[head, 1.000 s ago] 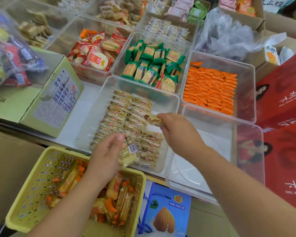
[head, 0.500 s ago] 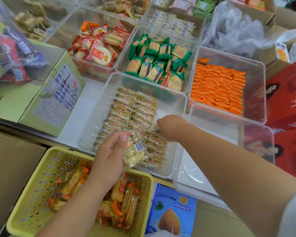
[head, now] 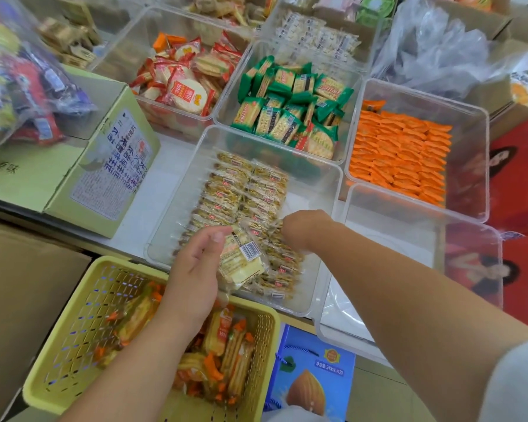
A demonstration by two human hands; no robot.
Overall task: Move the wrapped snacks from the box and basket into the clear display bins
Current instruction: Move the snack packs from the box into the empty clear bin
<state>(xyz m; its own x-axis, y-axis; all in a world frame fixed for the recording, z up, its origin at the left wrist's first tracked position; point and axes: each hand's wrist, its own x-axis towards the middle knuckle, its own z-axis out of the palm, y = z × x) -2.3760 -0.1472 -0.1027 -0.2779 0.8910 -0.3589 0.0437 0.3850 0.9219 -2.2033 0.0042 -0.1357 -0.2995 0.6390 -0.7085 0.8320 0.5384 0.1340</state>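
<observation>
My left hand [head: 195, 269] holds a small stack of clear-wrapped yellow snacks [head: 241, 257] over the near edge of the clear display bin [head: 323, 190]. Rows of the same snacks [head: 241, 196] lie in that bin. My right hand [head: 305, 229] reaches down into the bin's right row, its fingers hidden among the packets. The yellow basket [head: 73, 345] sits below my left arm with orange-trimmed wrapped snacks [head: 226, 345] in it.
An empty clear bin [head: 424, 226] stands to the right. Bins of orange packets [head: 400, 153], green packets [head: 290, 111] and red-white packets [head: 183, 83] stand behind. A green carton [head: 104, 166] is at the left, a blue almond-drink box [head: 311, 376] below, red boxes [head: 518, 178] at the right.
My right hand carried one packet from above the bin down into the right row. My left hand with its stack stayed near the bin's front edge.
</observation>
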